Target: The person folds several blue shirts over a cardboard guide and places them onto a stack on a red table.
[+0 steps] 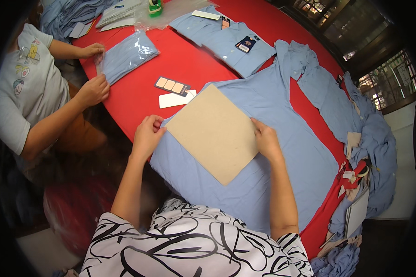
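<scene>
A light blue shirt lies spread over the red table in front of me. On it rests a square sheet of brown cardboard, turned so that a corner points toward me. My left hand is closed at the cardboard's left corner, pinching the shirt's edge there. At the opposite corner my right hand holds the cardboard between thumb and fingers. Just beyond the left corner lie a white tag and a dark tag with pale panels.
At the left a co-worker's hands hold a bagged blue shirt. Folded shirts with tags lie at the far side. Blue garments pile up along the right edge. A green tape dispenser stands at the back.
</scene>
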A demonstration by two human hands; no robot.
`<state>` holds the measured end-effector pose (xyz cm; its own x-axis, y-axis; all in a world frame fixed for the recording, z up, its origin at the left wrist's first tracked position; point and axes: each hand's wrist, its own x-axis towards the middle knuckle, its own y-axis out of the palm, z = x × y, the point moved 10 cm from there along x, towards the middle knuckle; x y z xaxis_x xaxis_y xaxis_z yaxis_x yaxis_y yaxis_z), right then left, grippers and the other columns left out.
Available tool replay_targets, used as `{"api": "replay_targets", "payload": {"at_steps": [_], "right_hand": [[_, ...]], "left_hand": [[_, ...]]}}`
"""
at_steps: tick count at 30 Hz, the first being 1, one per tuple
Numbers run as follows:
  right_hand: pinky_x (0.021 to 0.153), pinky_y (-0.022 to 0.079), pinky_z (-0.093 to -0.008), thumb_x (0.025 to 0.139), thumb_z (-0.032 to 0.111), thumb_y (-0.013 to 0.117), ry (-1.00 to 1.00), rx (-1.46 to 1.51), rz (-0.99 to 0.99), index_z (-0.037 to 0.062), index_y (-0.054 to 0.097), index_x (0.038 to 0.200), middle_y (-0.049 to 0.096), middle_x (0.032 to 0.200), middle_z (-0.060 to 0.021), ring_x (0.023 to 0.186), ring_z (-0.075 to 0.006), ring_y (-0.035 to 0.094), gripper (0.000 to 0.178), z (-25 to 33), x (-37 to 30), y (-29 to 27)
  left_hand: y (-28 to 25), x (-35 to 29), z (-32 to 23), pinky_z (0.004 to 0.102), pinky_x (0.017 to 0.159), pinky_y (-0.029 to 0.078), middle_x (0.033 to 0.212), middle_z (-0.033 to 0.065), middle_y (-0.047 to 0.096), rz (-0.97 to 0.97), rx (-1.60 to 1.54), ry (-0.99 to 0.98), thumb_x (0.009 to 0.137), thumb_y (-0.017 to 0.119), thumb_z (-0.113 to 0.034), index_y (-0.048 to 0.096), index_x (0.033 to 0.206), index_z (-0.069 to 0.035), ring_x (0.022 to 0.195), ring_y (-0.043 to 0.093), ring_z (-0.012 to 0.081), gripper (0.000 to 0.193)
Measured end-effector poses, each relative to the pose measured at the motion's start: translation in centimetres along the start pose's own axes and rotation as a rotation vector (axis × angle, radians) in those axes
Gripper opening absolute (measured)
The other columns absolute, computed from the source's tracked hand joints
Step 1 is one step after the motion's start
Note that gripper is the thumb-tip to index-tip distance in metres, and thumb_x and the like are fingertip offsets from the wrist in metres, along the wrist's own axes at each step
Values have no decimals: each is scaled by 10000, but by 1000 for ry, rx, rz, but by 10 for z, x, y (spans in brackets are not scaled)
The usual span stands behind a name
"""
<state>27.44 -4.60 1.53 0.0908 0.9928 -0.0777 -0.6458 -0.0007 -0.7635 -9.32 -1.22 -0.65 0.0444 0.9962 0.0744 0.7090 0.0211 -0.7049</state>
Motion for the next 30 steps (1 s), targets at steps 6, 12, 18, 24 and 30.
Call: {"api": "replay_targets", "payload": {"at_steps": [6,12,18,24,30], "right_hand": [[973,476,-378,910,-22,477,-1,-17,-44,-11,580,1305,620,1237,-257,1138,-363,615,409,6,0,-2],[904,490,-384,915,66,543,-120,-243,-15,-8,627,1230,658,1107,-228,1021,-359,629,334,2,14,0],[940,418,-486,866,252,679,23,-637,-736,74,638,1206,668,1050,-147,996,-338,609,386,-50,82,-100],[866,468,-398,878,266,674,95,-297,-269,54,669,1086,699,1010,-128,980,-310,640,297,-34,123,-104],[965,446,-346,933,306,622,-289,400,20,61,642,1219,648,1185,-121,1115,-277,596,377,102,38,-91]], "left_hand": [[61,-9,-113,569,1116,266,1400,112,492,-28,207,504,810,717,-441,614,1280,-162,1343,375,370,557],[101,-11,-110,700,1114,68,1523,95,387,31,338,440,749,663,-669,515,1419,-226,1441,236,391,817],[103,-8,-118,691,1122,71,1518,89,397,50,354,425,738,679,-658,527,1409,-220,1443,243,374,816],[108,-7,-112,684,1128,74,1518,84,397,51,373,407,729,686,-660,530,1404,-231,1448,239,365,815],[103,-12,-90,651,1149,56,1518,143,375,66,187,373,782,672,-489,513,1393,-95,1467,197,362,745]]}}
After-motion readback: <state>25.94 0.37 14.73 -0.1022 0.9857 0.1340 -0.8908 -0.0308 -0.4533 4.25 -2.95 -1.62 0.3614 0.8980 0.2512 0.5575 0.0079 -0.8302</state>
